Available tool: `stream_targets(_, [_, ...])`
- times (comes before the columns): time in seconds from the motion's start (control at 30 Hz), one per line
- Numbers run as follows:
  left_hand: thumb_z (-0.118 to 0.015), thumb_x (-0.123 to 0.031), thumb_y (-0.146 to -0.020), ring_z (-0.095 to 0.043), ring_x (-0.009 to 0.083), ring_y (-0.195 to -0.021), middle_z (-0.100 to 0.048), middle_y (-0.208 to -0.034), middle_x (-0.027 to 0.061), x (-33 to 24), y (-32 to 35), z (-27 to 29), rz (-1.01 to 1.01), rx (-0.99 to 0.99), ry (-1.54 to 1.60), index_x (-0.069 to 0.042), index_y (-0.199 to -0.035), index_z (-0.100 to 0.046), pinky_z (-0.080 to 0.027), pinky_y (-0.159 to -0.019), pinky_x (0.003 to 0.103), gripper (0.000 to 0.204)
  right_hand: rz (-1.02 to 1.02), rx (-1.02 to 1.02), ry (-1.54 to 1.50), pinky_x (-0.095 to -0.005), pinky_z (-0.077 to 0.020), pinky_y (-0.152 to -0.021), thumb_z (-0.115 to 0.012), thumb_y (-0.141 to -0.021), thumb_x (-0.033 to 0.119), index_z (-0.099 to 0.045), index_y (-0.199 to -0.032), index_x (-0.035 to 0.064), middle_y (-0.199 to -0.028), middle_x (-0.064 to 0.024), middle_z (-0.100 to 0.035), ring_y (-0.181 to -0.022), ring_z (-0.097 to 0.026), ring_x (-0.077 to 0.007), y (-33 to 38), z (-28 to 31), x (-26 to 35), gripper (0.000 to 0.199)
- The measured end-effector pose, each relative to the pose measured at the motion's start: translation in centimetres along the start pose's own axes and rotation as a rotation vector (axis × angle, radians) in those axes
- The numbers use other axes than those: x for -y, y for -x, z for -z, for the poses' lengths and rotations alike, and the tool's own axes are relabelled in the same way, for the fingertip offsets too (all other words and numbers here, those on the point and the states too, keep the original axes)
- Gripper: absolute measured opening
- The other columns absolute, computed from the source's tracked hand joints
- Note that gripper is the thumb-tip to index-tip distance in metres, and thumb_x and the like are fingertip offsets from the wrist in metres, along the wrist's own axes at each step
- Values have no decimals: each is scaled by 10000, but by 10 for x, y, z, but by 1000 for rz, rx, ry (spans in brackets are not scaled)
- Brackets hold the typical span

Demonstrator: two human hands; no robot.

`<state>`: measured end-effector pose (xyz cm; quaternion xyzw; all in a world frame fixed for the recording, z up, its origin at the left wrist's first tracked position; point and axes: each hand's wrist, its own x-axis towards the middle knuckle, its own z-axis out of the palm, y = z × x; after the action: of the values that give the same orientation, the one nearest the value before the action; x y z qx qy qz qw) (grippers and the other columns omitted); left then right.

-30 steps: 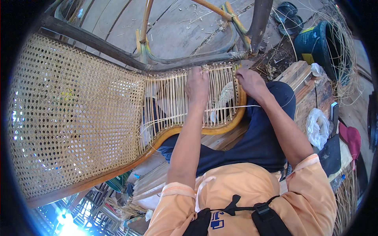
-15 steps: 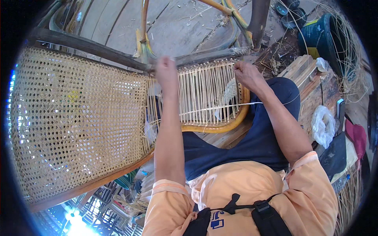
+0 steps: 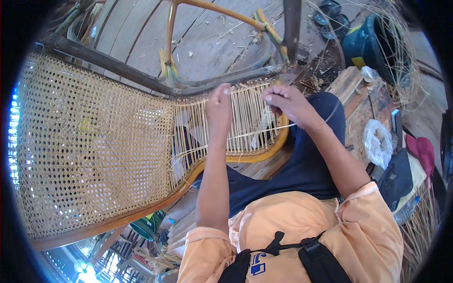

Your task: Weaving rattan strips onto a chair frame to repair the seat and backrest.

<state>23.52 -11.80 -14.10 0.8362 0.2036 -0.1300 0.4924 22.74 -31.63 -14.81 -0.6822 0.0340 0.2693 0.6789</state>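
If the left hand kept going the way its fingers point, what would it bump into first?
Probably the dark frame rail just past the cane strands. The left hand points up and away over them, though depth is hard to judge.

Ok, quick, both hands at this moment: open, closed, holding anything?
Left hand: closed, pinching a cane strand at the chair seat.
Right hand: closed, fingers pinched on a cane strand.

A crumpled clear plastic bag (image 3: 377,141) lies on the wooden planks (image 3: 351,89).

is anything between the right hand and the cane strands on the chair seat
Nothing visible. The right hand sits directly over the upright cane strands of the chair seat, pinching a loose cane strip; the left hand is alongside, not between.
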Motion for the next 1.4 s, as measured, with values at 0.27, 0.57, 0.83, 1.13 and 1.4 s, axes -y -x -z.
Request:
stream_targets(0.27, [-581,-104,-829,-504,271,-1048,-528,-1143,215,-42,120,12,-389,523,827,-2,-984,-644,-374,-926,406,195,168,116,-114,-239,-448,-672,-569,-866,142,-591,-913,13,-803,-20,-587,-725,-564,-100,108,-21,59,139])
stream_targets(0.57, [-672,-196,-800,-498,146,-590,-556,-677,63,-78,195,28,-568,808,786,2,-715,-571,-380,-533,246,238,-109,-828,631,-271,-457,-653,-580,-860,142,-607,-1015,21,-804,-53,-629,-732,-577,-118,273,130,-28,199])
stream_targets(0.83, [-576,-58,-833,-487,125,-613,-519,-667,53,-57,232,2,-446,622,203,6,-760,-571,-388,-577,244,97,-160,-788,947,-406,-456,-760,-532,-816,143,-561,-1058,98,-976,-130,-591,-903,-556,-319,314,34,-108,249])
stream_targets(1.13, [-546,-25,-863,-533,99,-740,-544,-828,33,-54,238,-1,-311,716,150,-8,-1004,-605,-433,-672,212,154,-194,-686,1012,-396,-455,-764,-525,-765,84,-554,-1001,83,-935,-118,-543,-916,-533,-316,306,35,-127,238])
stream_targets(1.4, [-529,-130,-905,-366,3,-545,-460,-664,-45,-45,233,-3,-25,586,428,-56,-863,-530,-293,-477,150,86,-132,-802,35,-234,-417,-509,-602,-816,184,-493,-1210,11,-697,-4,-511,-559,-481,-72,301,46,-18,444])
